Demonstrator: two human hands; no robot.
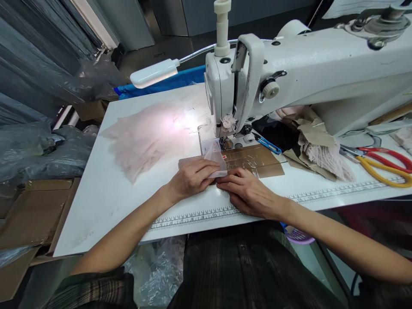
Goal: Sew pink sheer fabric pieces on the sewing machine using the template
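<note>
A small translucent whitish piece of fabric (213, 153) lies just in front of the sewing machine's (222, 86) presser foot. My left hand (195, 176) is closed on its lower left edge, fingers together and pointing right. At the piece's lower right corner my right hand (249, 191) has its fingertips pinched together. Both hands rest low over the brown taped cardboard (254, 161) on the machine bed. The fingertips of the two hands almost meet. What lies beneath the left fingers is hidden.
Sheer pink fabric (148, 137) spreads over the table's left side under a lit lamp (154, 73). Blue thread snips (269, 146) lie right of the needle. Scissors with red and yellow handles (383, 163) sit at the far right, beside crumpled lace scraps (325, 154).
</note>
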